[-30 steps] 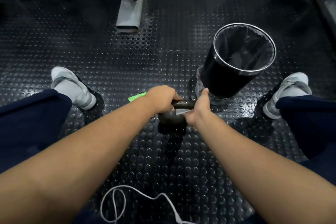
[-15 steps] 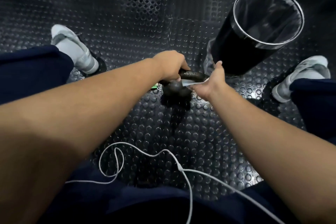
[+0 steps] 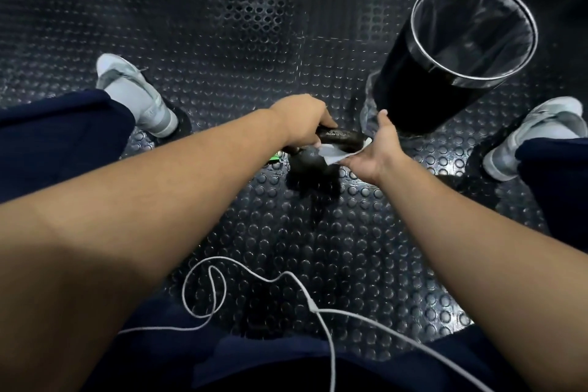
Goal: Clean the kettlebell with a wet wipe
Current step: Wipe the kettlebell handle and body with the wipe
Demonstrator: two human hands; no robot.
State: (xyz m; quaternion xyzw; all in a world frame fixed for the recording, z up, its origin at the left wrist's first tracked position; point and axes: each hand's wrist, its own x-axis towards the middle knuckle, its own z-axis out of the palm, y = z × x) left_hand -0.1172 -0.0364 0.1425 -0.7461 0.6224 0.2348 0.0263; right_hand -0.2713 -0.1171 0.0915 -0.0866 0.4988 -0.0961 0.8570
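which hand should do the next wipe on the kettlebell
Right, most likely: the right hand holds the wipe against the kettlebell, while the left hand grips the handle, steadying it.

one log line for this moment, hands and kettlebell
left hand: grips kettlebell handle | right hand: holds wet wipe on kettlebell body | trash bin: upright, beyond right hand | phase: wiping

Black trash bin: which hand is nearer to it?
Right. The right hand, pinching the wet wipe at the kettlebell, is just beside the base of the trash bin; the left hand grips the kettlebell handle, farther to the left.
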